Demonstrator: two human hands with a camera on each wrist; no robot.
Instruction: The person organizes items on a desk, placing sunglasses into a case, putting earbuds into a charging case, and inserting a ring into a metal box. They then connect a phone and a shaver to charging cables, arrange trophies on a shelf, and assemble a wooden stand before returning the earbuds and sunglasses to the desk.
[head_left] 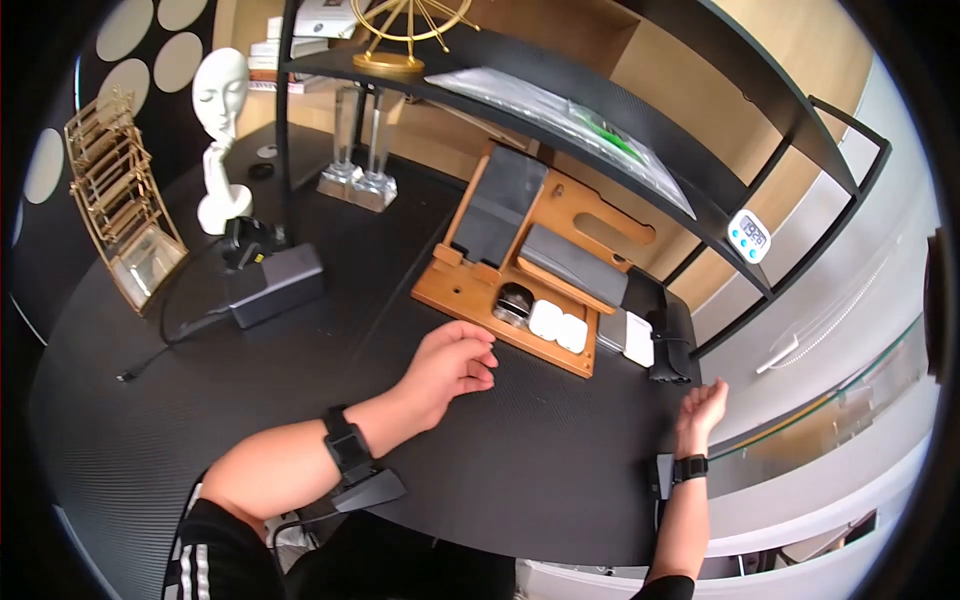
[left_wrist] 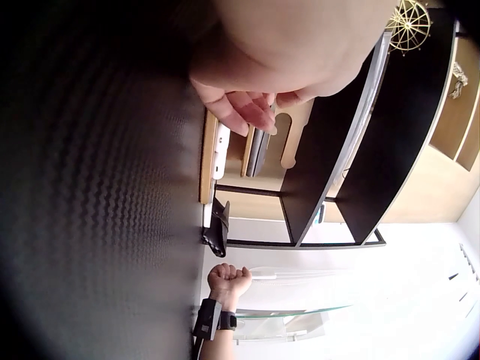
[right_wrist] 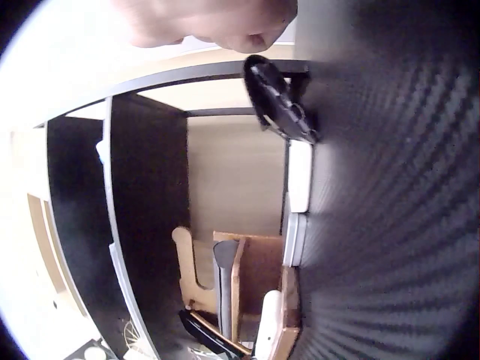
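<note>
My left hand (head_left: 450, 370) hovers over the black desk with its fingers loosely bent and nothing visible in them. Just beyond it stands a wooden desk organizer (head_left: 470, 292). This bears a dark phone (head_left: 500, 200), a grey elongated case (head_left: 575, 265), a round black-topped item (head_left: 514, 302) and two white rounded cases (head_left: 558, 327). At the desk's right edge is my right hand (head_left: 702, 408), fingers curled and seemingly holding nothing. A black pouch (head_left: 672, 340) lies close to it, beside a white flat box (right_wrist: 299, 176).
A black shelf frame (head_left: 740, 200) rises over the organizer, with a small white timer (head_left: 749, 236) on it. To the left are a black power adapter (head_left: 278, 287) with a cable, a white face sculpture (head_left: 220, 140), a gold-framed ornament (head_left: 125, 200) and crystal pieces (head_left: 358, 185).
</note>
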